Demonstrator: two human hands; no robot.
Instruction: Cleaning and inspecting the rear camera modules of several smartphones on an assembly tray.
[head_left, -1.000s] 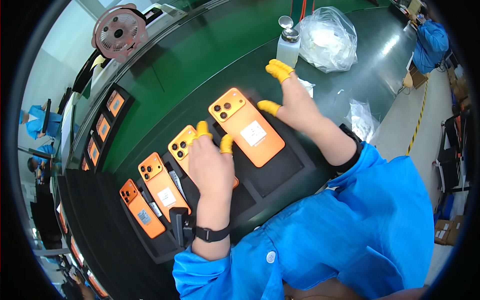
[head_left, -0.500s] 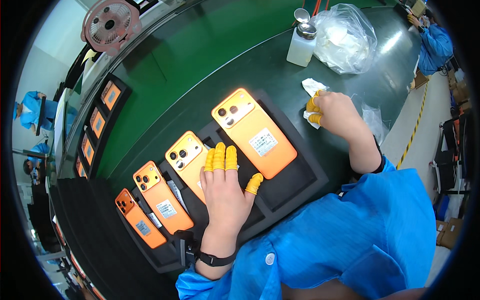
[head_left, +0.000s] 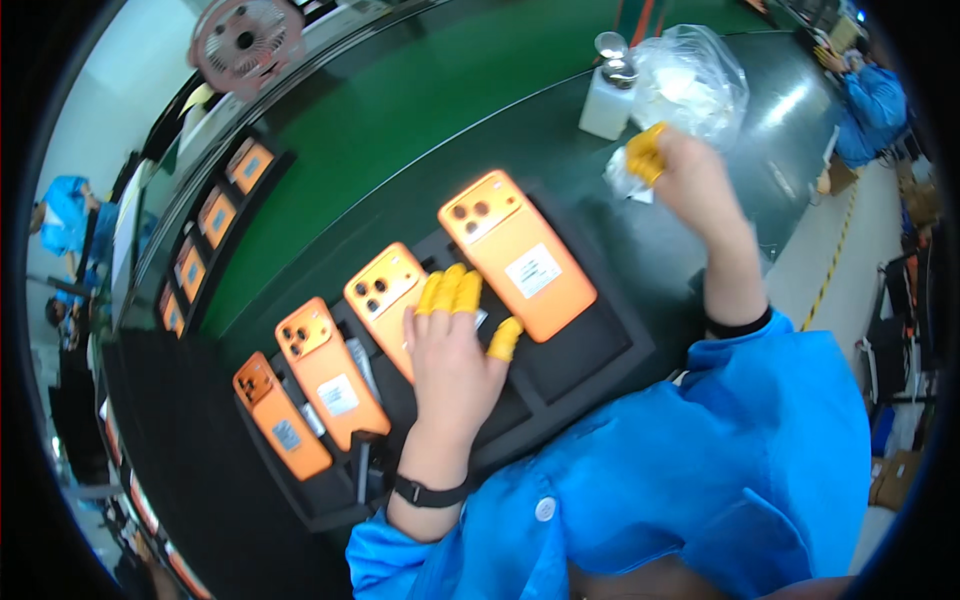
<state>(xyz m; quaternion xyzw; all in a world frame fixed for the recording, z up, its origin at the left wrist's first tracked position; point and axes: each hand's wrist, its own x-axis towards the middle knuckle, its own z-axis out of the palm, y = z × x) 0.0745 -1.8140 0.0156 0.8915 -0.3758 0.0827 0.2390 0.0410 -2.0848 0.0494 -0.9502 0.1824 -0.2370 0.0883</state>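
Four orange phones lie back up in a black foam tray (head_left: pixel 628 352): a leftmost phone (head_left: pixel 268 402), a second phone (head_left: pixel 318 352), a third phone (head_left: pixel 375 318) and a rightmost phone (head_left: pixel 560 310). My left hand (head_left: pixel 448 350), in yellow finger cots, lies with its fingers stretched over the right edge of the third phone. Its thumb is spread out to the side, near the rightmost phone. Beyond the tray, my right hand (head_left: pixel 695 180) has its cot-covered fingers closed on a crumpled white wipe (head_left: pixel 622 182). That hand is slightly blurred.
A pump bottle (head_left: pixel 606 105) with its lid up stands at the back, beside a clear plastic bag (head_left: pixel 700 90) of white material. Another dark tray (head_left: pixel 225 215) of orange phones sits at the far left, below a fan (head_left: pixel 246 42). Other people in blue work farther off.
My right hand has moved away from me, toward the bottle, and the wipe is more bunched up. My left hand stays on the third phone. The whole view has shifted slightly.
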